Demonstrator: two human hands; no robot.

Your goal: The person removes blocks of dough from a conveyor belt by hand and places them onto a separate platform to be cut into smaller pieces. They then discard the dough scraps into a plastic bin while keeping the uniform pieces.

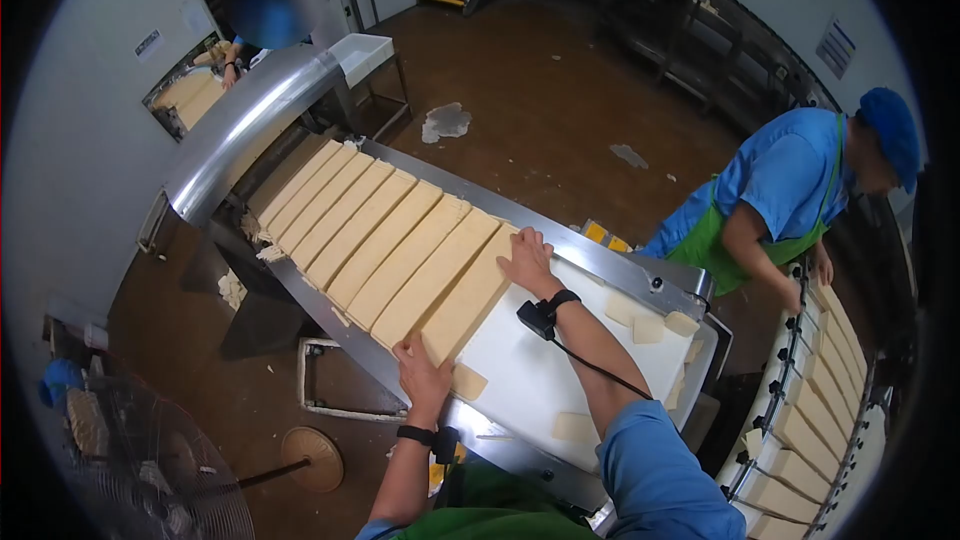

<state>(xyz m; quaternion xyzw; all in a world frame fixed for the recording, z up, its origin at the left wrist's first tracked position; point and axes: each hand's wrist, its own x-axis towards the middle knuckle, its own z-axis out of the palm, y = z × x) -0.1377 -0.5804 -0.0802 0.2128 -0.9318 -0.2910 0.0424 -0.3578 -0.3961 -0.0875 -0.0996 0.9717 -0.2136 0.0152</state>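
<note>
At belt centre, left hand (422, 370) and right hand (527, 258) rest spread flat on opposite ends of the end slab (465, 305), not lifted off the belt (540, 380). Row (365, 230) queues toward 10 o'clock, scraps (648, 328) lie at 3 o'clock.

The steel drum (240, 130) is hiding the farthest slabs (300, 188) — the bottom edge is cropping the blue sleeve (655, 480), and a blur (265, 20) is masking a distant head.

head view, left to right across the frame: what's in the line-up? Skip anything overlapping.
Wire fan guard → left hand → right hand → loose offcuts → co-worker in blue.
</note>
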